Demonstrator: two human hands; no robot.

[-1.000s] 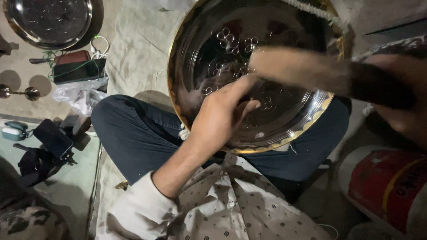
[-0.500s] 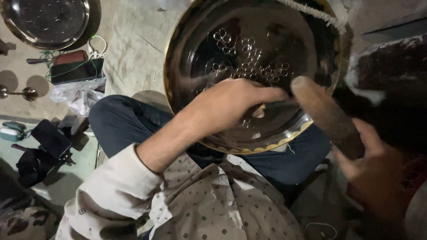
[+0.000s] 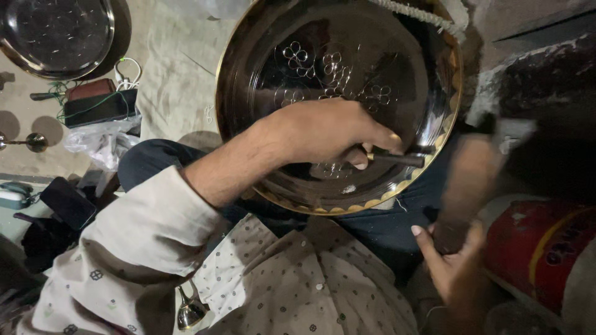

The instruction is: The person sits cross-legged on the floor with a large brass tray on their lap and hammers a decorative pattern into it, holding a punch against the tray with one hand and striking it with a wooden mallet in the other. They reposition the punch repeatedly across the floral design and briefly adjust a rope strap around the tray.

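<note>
At upper left a second metal plate (image 3: 53,34) lies on the floor, clutter beneath it. At centre the left hand (image 3: 323,133) pinches a thin chisel (image 3: 397,159) against the engraved brass plate (image 3: 279,74) resting on the lap. At right the right hand (image 3: 456,267) grips a blurred wooden mallet (image 3: 469,180). A skewed blow could skid the chisel, scarring the flower engraving; the plate's lower rim is close, room scant.

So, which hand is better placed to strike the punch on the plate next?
Right. The right hand grips a wooden mallet just beside the punch. The left hand is busy pressing that punch on the plate, so it probably cannot strike.
</note>
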